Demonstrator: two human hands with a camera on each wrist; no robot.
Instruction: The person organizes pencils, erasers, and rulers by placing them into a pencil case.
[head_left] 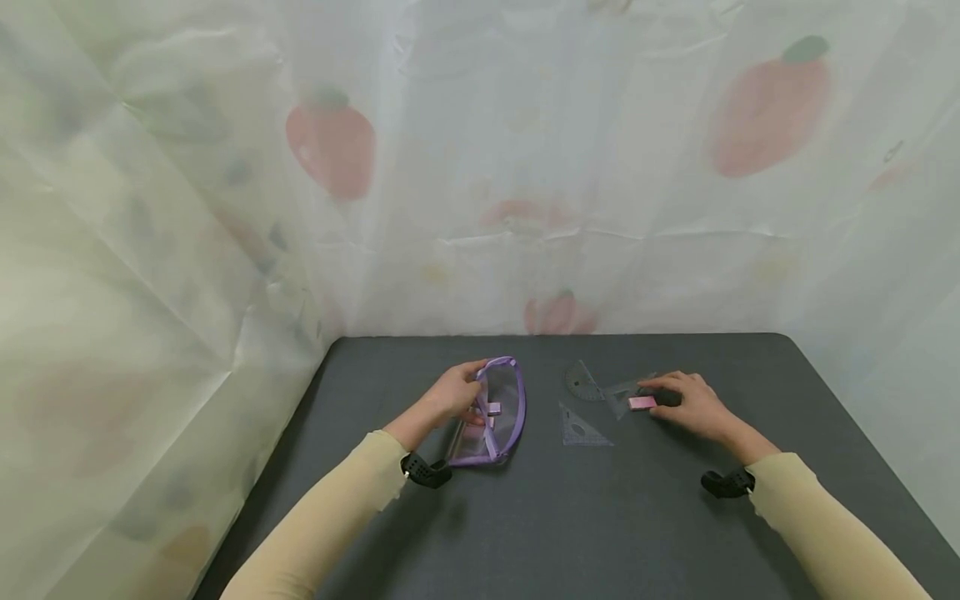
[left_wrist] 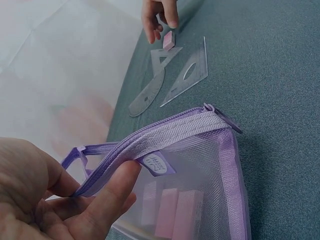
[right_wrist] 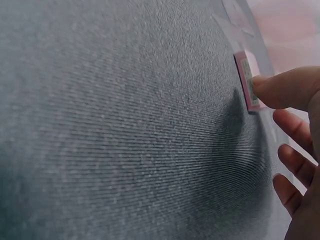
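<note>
My left hand (head_left: pixel 456 395) grips the zippered edge of a see-through mesh pencil case (left_wrist: pixel 182 137) with purple trim, thumb on the outer face. Through the mesh show several pink and whitish blocks (left_wrist: pixel 169 212), like erasers. Further right, a pink eraser (head_left: pixel 642 402) lies beside a clear set square (head_left: pixel 619 398). Over it is my right hand (head_left: pixel 693 404), the thumb tip overlapping the eraser's near end in the right wrist view. The index finger stands apart from it on the far side, and the other fingers are loosely bent.
A clear protractor (head_left: pixel 582 382) lies left of the set square, and a second clear set square (head_left: pixel 581 430) lies nearer to me. All rest on the dark tabletop (head_left: pixel 570 525). A strawberry-print curtain (head_left: pixel 525 150) hangs along the table's back and left sides.
</note>
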